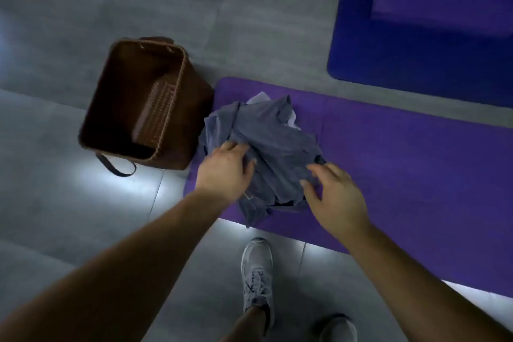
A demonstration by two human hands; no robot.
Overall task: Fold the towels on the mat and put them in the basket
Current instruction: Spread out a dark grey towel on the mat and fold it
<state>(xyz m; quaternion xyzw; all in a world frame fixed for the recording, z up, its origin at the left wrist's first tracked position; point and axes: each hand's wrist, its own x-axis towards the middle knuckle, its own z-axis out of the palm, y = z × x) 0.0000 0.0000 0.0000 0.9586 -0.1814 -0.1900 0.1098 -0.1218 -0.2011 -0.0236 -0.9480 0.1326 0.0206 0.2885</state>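
Note:
A crumpled heap of grey towels (266,141) lies on the left end of a purple mat (402,164), with a bit of white cloth (259,98) showing at its far side. My left hand (224,169) rests on the heap's left part, fingers curled into the fabric. My right hand (333,197) hovers at the heap's near right edge, fingers spread and slightly bent, holding nothing. A brown woven basket (111,108) stands on the floor just left of the mat, nothing visible inside.
A second, darker blue mat (416,36) lies at the far right. The floor is grey tile with bright reflections. My two feet in grey shoes (256,272) stand at the mat's near edge. The basket's strap (116,168) lies on the floor.

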